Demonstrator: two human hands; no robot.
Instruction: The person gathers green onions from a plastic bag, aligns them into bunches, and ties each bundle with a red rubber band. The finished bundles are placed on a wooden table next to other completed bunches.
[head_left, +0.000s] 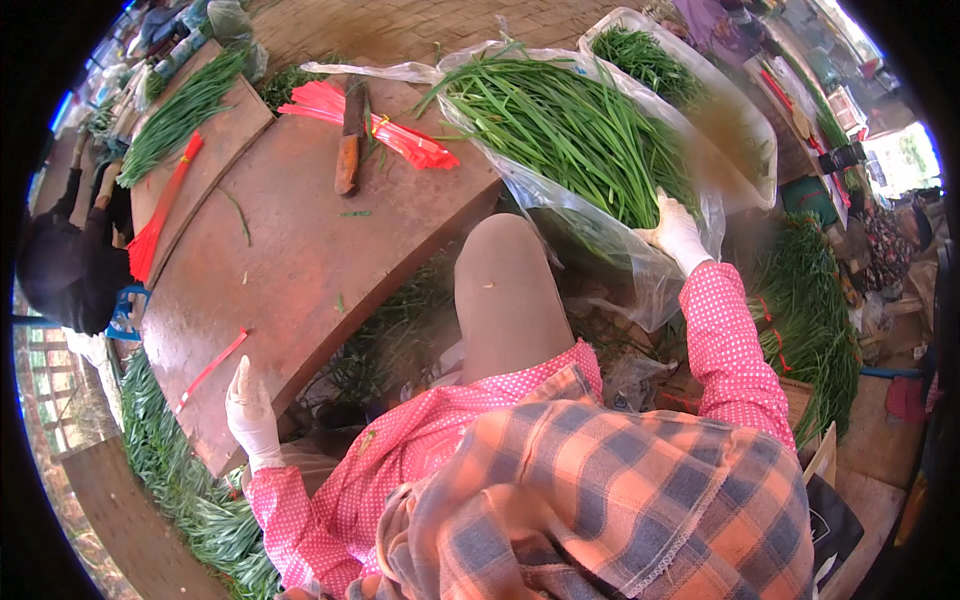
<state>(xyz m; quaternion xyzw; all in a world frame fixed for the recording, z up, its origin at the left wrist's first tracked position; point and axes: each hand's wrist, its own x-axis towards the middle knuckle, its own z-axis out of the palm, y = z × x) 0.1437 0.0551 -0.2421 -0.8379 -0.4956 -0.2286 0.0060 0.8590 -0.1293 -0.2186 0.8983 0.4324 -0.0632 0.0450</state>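
Note:
My right hand (675, 234), in a white glove, grips the near ends of long green leaves, which look like garlic chives (555, 127). They lie in a heap in an open clear plastic bag (540, 191). At the near edge of a brown tabletop (277, 225), my left hand (251, 416), also gloved, holds nothing visible; its fingers point forward. Just beyond its fingertips lies a single red tie strip (214, 370). Farther up the table, a knife (349, 142) with a wooden handle rests across a bundle of red tie strips (405, 142).
Another red strip bundle (166, 206) and green leaves (187, 112) lie on a board at left. A white tub (761, 142) holds more greens behind the bag. Leafy heaps stand at right (810, 322) and lower left (180, 465). A person in dark clothing (75, 247) is at far left.

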